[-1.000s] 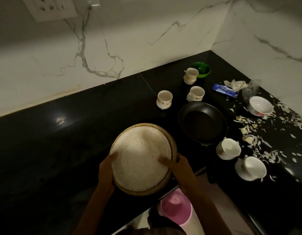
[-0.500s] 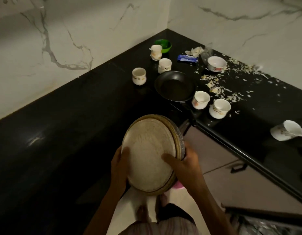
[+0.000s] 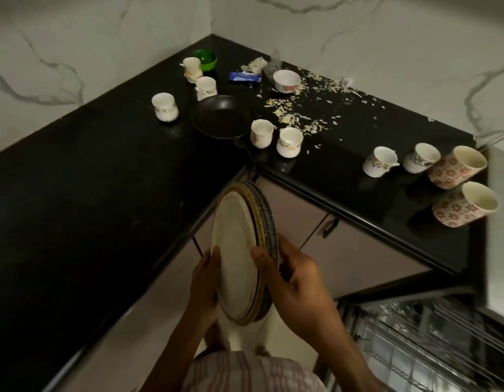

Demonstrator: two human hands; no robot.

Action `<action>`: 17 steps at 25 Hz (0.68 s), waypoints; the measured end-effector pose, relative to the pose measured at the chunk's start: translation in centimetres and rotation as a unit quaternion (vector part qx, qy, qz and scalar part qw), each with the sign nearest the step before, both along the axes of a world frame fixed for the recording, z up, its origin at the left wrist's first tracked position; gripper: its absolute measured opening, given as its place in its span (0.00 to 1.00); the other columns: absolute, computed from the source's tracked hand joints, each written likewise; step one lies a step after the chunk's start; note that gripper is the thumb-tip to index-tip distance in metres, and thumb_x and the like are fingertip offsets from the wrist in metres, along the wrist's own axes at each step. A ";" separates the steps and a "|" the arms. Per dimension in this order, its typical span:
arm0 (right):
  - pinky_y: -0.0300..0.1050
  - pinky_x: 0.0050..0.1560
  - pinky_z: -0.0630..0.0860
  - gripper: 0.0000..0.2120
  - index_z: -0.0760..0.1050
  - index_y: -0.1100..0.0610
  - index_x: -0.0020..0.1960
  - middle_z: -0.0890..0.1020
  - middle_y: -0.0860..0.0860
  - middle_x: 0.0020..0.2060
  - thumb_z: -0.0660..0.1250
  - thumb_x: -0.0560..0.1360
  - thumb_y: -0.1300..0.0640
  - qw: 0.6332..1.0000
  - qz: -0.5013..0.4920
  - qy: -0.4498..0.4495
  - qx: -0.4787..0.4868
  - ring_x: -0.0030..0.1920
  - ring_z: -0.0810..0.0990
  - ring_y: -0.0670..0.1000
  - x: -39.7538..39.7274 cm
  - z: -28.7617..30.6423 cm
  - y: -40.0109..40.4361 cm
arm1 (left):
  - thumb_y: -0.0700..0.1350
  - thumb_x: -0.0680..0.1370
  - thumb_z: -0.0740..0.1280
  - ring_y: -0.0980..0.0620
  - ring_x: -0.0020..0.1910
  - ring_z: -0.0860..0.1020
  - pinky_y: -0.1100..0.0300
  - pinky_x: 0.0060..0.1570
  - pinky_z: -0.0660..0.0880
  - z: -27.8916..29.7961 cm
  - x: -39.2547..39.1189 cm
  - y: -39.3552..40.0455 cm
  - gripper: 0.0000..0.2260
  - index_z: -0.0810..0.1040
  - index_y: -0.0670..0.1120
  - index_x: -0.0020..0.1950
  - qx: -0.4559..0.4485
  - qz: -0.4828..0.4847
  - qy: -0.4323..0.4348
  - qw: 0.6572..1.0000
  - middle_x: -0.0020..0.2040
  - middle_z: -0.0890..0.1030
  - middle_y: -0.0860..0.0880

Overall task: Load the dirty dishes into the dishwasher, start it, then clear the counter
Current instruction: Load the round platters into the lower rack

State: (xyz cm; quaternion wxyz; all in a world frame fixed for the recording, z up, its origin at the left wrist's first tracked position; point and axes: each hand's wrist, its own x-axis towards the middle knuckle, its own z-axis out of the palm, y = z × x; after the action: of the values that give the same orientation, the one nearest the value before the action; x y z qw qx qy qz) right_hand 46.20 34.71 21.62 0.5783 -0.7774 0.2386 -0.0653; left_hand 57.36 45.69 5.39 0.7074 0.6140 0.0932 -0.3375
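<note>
I held the stack of plates (image 3: 236, 258) tilted nearly on edge, off the worktop (image 3: 103, 179) and just in front of its inner corner, above the floor. My left hand (image 3: 203, 281) gripped the near left rim, thumb on the pale, smeared top face. My right hand (image 3: 294, 290) curled round the right rim, thumb on the face too. Behind the cream plate showed a yellow-brown rim and a dark speckled one. The dishwasher rack (image 3: 431, 349) stood open at lower right.

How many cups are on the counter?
9: two by the green bowl at and, one left of the pan, two right of it, four at the counter's far right end.
</note>
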 end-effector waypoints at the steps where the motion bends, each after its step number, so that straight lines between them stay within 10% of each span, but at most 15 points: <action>1: 0.38 0.35 0.77 0.23 0.72 0.45 0.62 0.80 0.46 0.43 0.57 0.75 0.33 1.000 -0.006 0.003 -0.009 0.39 0.81 0.43 -1.5 -0.1 -0.3 | 0.69 0.66 0.69 0.41 0.58 0.80 0.36 0.58 0.75 -0.1 -1.5 -0.4 0.30 0.79 0.53 0.62 -0.004 -0.008 -0.006 1.000 0.59 0.82 0.44; 17: 0.36 0.26 0.68 0.13 0.78 0.43 0.57 0.79 0.45 0.29 0.59 0.79 0.42 0.986 -0.143 -0.001 -0.082 0.26 0.75 0.43 -15.7 -0.2 3.3 | 0.64 0.58 0.79 0.37 0.59 0.78 0.44 0.54 0.78 -2.3 -13.1 2.3 0.43 0.75 0.42 0.65 -0.056 -0.141 0.035 0.988 0.61 0.79 0.38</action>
State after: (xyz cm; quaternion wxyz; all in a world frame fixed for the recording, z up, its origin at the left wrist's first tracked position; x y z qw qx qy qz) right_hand 30.52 38.00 21.43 0.4977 -0.7800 0.3405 -0.1672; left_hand 44.27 47.96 3.11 0.6825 0.5679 0.0118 -0.4599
